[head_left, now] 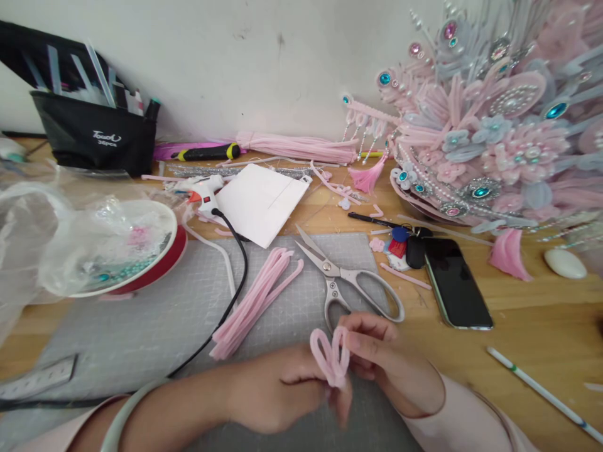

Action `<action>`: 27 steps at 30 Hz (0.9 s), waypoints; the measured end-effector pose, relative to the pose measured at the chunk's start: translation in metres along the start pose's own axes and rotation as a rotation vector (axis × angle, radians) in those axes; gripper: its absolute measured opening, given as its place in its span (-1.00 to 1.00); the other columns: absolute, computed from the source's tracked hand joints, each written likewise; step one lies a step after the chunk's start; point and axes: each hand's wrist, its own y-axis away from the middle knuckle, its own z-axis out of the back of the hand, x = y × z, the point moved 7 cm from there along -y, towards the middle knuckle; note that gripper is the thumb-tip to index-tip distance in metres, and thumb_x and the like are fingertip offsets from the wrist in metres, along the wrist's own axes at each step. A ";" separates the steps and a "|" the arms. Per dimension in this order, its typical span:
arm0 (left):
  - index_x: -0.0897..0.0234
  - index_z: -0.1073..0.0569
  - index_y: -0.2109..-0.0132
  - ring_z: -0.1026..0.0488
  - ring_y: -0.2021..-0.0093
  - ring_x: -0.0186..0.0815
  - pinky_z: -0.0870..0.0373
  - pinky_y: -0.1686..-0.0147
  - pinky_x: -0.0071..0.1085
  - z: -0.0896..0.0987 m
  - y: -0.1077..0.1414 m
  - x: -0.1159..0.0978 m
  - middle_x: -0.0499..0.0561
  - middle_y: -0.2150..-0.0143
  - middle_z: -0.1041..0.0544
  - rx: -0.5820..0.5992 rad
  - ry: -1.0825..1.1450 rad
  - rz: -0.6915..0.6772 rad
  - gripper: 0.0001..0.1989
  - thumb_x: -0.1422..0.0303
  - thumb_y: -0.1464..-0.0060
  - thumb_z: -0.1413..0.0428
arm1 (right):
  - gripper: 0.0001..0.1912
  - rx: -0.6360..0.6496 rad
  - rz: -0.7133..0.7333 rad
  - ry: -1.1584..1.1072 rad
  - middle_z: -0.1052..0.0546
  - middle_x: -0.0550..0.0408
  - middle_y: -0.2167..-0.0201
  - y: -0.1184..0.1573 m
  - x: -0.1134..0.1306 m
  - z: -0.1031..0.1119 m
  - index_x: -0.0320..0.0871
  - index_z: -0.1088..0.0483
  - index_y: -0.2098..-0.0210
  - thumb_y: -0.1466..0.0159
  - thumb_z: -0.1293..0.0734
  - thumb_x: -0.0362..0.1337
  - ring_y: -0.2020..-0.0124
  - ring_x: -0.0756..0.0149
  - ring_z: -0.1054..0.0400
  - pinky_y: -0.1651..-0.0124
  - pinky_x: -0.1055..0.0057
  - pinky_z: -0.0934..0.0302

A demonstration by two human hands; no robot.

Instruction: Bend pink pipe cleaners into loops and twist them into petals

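Observation:
A pink fuzzy pipe cleaner [323, 355], bent into two upright loops, is held between my hands above the grey cutting mat [155, 339]. My left hand [277, 389] pinches it near its base, with the fingertips slightly blurred. My right hand [377, 345] has thumb and finger closed on the top of the right loop. A bundle of straight pink pipe cleaners [254, 301] lies on the mat beyond my left hand. Just past my right hand rest metal scissors [332, 270], their blades parted and pointing away.
A white hot glue gun [206, 193] with a black cord lies beside a white card [264, 201]. At left stand a bowl [174, 245] of beads and a black pouch [94, 135]. A phone [456, 282] and a large decorated pink headdress [471, 138] are on the right.

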 end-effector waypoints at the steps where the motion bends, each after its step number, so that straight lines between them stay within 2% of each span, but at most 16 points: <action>1: 0.36 -0.37 0.40 -0.32 0.32 -0.35 -0.27 0.22 -0.45 0.000 0.000 -0.001 0.04 0.41 -0.40 0.006 -0.020 -0.005 -0.68 0.44 -0.14 0.24 | -0.71 -0.003 -0.002 0.001 -0.29 0.25 0.72 0.000 0.000 0.000 -0.26 -0.38 0.57 0.07 -0.44 -0.14 0.73 0.64 0.01 0.68 0.61 0.23; 6: 0.41 -0.41 0.35 -0.38 0.29 -0.34 -0.29 0.19 -0.44 0.000 -0.001 -0.005 0.10 0.37 -0.47 -0.014 -0.020 -0.016 -0.68 0.48 -0.13 0.22 | -0.73 -0.018 0.006 0.021 -0.28 0.26 0.72 -0.002 0.000 0.002 -0.26 -0.38 0.55 0.03 -0.42 -0.15 0.73 0.64 0.02 0.69 0.62 0.21; 10: 0.43 -0.41 0.27 -0.41 0.28 -0.31 -0.31 0.18 -0.38 -0.001 -0.001 -0.006 0.16 0.37 -0.50 -0.011 0.011 -0.011 -0.67 0.45 -0.16 0.24 | -0.72 0.011 0.011 0.042 -0.26 0.27 0.73 -0.002 -0.001 0.001 -0.26 -0.37 0.56 0.03 -0.42 -0.14 0.74 0.63 0.02 0.70 0.62 0.21; 16: 0.43 -0.38 0.21 -0.42 0.30 -0.32 -0.34 0.22 -0.39 -0.002 0.002 -0.008 0.18 0.38 -0.53 -0.017 0.009 -0.045 -0.67 0.41 -0.18 0.26 | -0.71 -0.015 0.020 0.057 -0.26 0.27 0.72 -0.002 -0.001 0.002 -0.26 -0.36 0.55 0.01 -0.41 -0.13 0.73 0.63 0.02 0.70 0.62 0.20; 21: 0.44 -0.36 0.16 -0.41 0.24 -0.32 -0.32 0.17 -0.42 0.000 0.002 -0.010 0.17 0.36 -0.54 -0.058 -0.062 -0.136 -0.72 0.41 -0.17 0.19 | -0.73 -0.032 0.019 0.060 -0.27 0.27 0.72 -0.002 0.000 0.003 -0.25 -0.36 0.53 0.00 -0.40 -0.14 0.73 0.63 0.01 0.69 0.63 0.19; 24: 0.41 -0.37 0.16 -0.37 0.12 -0.28 -0.27 0.08 -0.38 0.001 0.002 -0.010 0.16 0.31 -0.52 -0.074 -0.126 -0.149 -0.72 0.42 -0.17 0.20 | -0.72 -0.023 0.022 0.074 -0.28 0.27 0.71 -0.002 0.000 0.003 -0.25 -0.36 0.53 0.01 -0.41 -0.13 0.73 0.64 0.00 0.70 0.64 0.17; 27: 0.39 -0.37 0.16 -0.35 0.11 -0.29 -0.26 0.08 -0.40 0.001 0.002 -0.013 0.17 0.26 -0.49 -0.076 -0.237 -0.172 -0.72 0.45 -0.15 0.20 | -0.70 -0.005 0.034 0.094 -0.31 0.25 0.71 -0.003 -0.001 0.002 -0.25 -0.34 0.55 0.00 -0.40 -0.11 0.75 0.64 -0.01 0.71 0.63 0.17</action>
